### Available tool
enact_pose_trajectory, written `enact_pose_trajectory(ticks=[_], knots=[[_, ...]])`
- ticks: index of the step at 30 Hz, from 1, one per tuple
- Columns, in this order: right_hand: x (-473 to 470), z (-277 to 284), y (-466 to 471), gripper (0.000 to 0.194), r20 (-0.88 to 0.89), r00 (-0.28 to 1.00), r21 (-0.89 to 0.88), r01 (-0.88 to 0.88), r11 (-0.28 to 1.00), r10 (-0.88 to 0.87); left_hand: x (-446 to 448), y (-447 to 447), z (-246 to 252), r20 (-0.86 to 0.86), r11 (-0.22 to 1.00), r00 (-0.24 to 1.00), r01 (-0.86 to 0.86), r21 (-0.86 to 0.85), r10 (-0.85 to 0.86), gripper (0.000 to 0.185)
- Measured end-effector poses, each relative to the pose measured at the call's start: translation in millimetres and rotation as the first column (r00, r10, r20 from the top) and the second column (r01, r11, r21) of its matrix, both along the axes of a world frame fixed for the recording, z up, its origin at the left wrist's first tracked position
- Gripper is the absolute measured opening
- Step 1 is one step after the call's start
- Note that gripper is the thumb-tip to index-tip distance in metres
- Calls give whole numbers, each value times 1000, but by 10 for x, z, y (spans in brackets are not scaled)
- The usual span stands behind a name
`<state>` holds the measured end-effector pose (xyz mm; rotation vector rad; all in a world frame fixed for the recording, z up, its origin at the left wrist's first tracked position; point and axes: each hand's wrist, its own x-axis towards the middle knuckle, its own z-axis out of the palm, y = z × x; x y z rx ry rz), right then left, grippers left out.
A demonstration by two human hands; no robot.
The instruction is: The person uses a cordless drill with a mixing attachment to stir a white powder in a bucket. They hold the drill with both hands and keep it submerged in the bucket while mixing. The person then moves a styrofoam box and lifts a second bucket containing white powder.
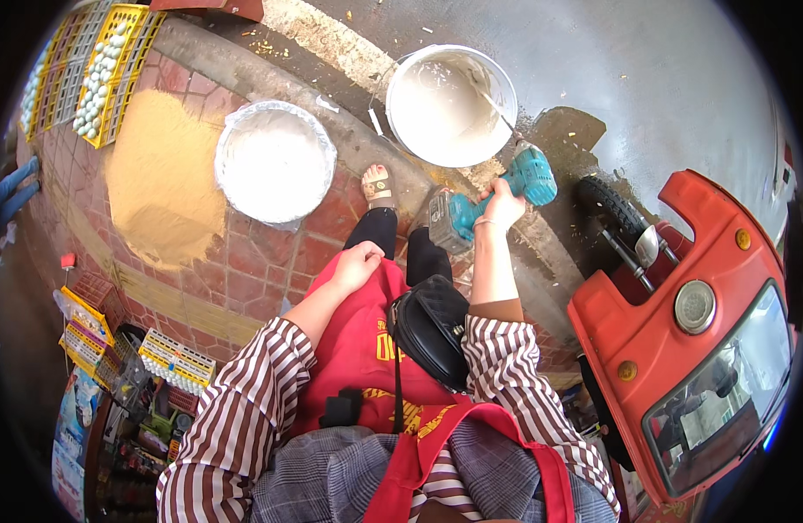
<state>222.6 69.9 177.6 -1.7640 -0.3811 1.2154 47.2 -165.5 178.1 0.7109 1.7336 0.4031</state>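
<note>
My right hand (504,206) is closed around the handle of a teal cordless drill (533,175) with a dark battery pack. From the drill a metal mixing rod (498,111) slants into a large white bucket (396,108) of pale, creamy slurry. My left hand (358,264) rests at the red apron (339,314), its fingers curled at the cloth; whether they pinch it I cannot tell. Left of the mixing bucket stands a tub lined with clear plastic (331,153), holding white material. A heap of yellowish powder or grain (163,176) lies beside it on the paving.
A concrete kerb (270,78) runs diagonally past my feet. A red three-wheeled vehicle (643,314) with a front wheel (614,206) stands at the right. Yellow crates of eggs (123,65) are at the upper left, more crates (179,356) at the lower left. A person's legs (16,189) show far left.
</note>
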Motion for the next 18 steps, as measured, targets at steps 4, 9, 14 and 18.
enact_pose_trajectory(ticks=[4, 9, 14, 18], knots=[[-103, -151, 94, 15, -18, 999, -62, 27, 998, -29, -83, 339, 43, 63, 995, 993, -96, -36, 98, 13], [-25, 281, -265, 9, -182, 983, -47, -41, 998, 32, 104, 966, 400, 9, 960, 992, 123, 252, -130, 41], [-187, 443, -463, 9, -289, 956, -39, 36, 999, -46, 558, 1233, 869, -210, 851, 833, 526, 12, -512, 91], [-344, 364, -553, 9, -443, 883, -140, 102, 985, -155, 686, 1223, 924, -580, 878, 719, 478, 11, -384, 62]])
